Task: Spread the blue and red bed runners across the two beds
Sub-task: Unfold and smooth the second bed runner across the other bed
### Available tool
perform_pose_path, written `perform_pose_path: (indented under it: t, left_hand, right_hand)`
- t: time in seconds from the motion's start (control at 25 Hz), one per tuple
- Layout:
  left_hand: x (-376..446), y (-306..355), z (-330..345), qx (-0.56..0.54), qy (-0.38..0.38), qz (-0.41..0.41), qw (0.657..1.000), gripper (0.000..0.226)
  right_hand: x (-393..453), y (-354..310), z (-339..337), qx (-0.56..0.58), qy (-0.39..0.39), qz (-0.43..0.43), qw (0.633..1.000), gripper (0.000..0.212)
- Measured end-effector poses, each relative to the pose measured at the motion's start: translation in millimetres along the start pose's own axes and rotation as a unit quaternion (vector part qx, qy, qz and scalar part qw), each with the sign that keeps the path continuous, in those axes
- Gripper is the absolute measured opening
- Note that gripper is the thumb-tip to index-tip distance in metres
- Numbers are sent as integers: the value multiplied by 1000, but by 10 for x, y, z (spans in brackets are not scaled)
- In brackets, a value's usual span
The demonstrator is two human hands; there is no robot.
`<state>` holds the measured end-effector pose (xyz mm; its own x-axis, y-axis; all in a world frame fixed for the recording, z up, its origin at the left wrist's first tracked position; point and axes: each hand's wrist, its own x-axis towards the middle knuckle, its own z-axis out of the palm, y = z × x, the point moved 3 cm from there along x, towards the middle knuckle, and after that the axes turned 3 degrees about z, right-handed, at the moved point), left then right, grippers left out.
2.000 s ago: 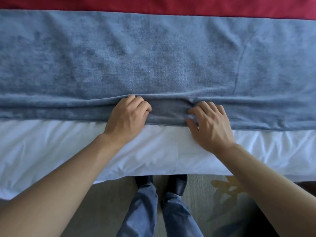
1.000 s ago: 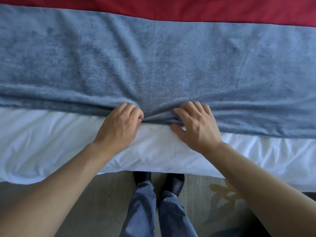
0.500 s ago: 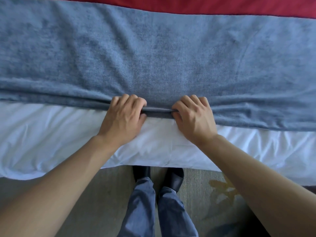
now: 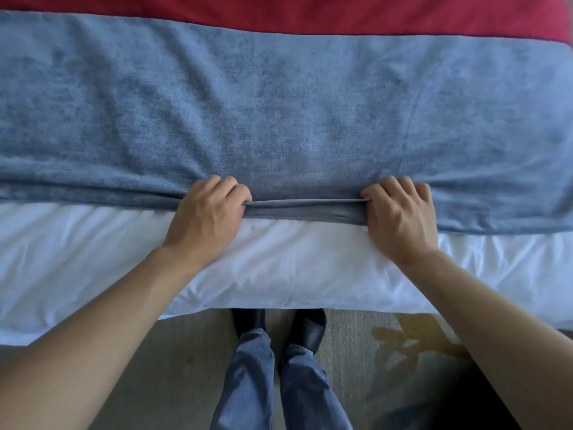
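The blue bed runner (image 4: pixel 279 113) lies across the white bed (image 4: pixel 279 268), filling most of the view from left to right. Behind it a strip of the red bed runner (image 4: pixel 310 13) shows along the top edge. My left hand (image 4: pixel 207 218) grips the blue runner's near edge left of centre, fingers curled over the fold. My right hand (image 4: pixel 400 215) grips the same edge right of centre. Between the two hands the edge is pulled into a taut, straight fold.
The white duvet hangs over the bed's near side. Below it is grey carpet (image 4: pixel 186 352) with a yellow pattern at the right. My legs in blue trousers and dark shoes (image 4: pixel 279 327) stand close against the bed.
My hands have slid apart along the blue runner's near edge, the right one much further right. The bunched fold between them is now stretched straight.
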<state>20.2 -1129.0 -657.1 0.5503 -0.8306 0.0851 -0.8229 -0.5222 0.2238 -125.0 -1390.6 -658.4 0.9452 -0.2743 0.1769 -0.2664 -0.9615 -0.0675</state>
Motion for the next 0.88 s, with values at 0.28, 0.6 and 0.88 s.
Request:
perform_pose_path:
  t: [0.28,0.6,0.88]
  left_hand:
    - [49,100,59,11,11,-15,1000,12]
    - [17,247,111,8,5,1,1000,24]
    - [-54,-33,-45,10,-10,-12,1000,14]
  right_hand:
    - [-99,458,-62,-20,-10,41,999,8]
    - [-359,440,-109,7,-27,17,999,9]
    - [154,-460,-23,38,-43,-54,997,12]
